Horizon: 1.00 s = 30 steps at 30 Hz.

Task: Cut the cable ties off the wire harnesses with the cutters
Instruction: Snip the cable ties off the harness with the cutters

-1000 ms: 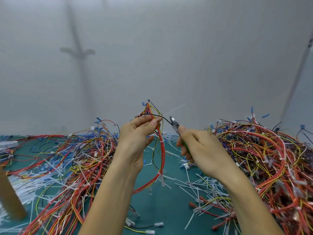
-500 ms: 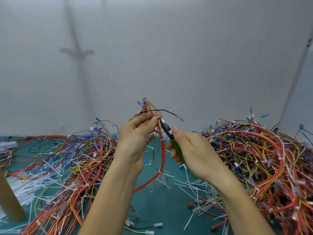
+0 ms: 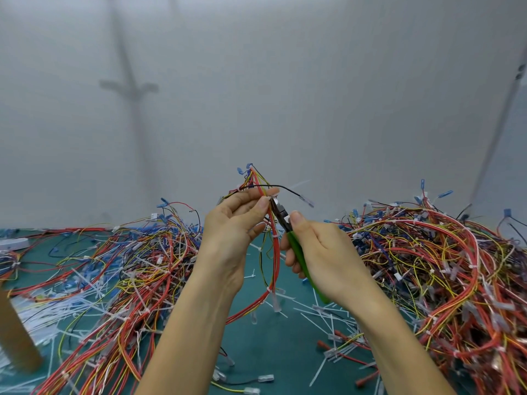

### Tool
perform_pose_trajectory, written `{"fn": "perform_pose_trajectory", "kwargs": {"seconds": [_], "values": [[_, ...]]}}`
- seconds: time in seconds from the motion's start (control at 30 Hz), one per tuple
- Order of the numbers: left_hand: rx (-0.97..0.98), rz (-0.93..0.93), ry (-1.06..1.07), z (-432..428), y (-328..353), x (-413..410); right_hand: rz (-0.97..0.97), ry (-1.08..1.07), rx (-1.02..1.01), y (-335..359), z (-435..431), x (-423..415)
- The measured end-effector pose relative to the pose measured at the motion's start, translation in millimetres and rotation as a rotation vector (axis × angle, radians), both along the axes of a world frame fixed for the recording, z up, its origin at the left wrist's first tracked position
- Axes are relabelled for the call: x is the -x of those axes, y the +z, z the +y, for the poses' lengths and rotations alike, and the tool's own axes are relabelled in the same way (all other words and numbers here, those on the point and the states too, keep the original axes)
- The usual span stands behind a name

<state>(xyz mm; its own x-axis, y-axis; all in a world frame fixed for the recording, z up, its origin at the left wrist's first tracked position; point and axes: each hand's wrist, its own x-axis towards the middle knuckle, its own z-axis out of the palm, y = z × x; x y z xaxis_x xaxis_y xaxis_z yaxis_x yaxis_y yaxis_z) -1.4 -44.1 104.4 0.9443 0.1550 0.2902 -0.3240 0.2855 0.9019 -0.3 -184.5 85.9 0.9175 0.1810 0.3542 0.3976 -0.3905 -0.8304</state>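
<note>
Left hand (image 3: 232, 223) pinches raised harness (image 3: 274, 252); right hand (image 3: 322, 252) grips green cutters (image 3: 288, 226), tip at white tie (image 3: 269, 197) by left fingertips

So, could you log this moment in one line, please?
left hand: holds harness | right hand: grips cutters | tips at harness

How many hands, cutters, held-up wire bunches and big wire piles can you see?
Hands: 2, the left hand and the right hand
Cutters: 1, the green-handled cutters
Held-up bunches: 1, the wire harness
Big wire piles: 2, the left pile and the right pile
Total: 6
</note>
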Motion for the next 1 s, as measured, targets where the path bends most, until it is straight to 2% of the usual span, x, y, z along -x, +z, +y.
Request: {"fn": "perform_pose_trajectory", "kwargs": {"seconds": [0.53, 1.0], "values": [[-0.013, 0.003, 0.01, -0.6, 0.1, 0.2, -0.085, -0.06, 0.06, 2.2, 0.4, 2.1], [-0.027, 0.03, 0.022, 0.3, 0.0, -0.7, -0.078, -0.067, 0.08, 1.9, 1.0, 2.4]]}}
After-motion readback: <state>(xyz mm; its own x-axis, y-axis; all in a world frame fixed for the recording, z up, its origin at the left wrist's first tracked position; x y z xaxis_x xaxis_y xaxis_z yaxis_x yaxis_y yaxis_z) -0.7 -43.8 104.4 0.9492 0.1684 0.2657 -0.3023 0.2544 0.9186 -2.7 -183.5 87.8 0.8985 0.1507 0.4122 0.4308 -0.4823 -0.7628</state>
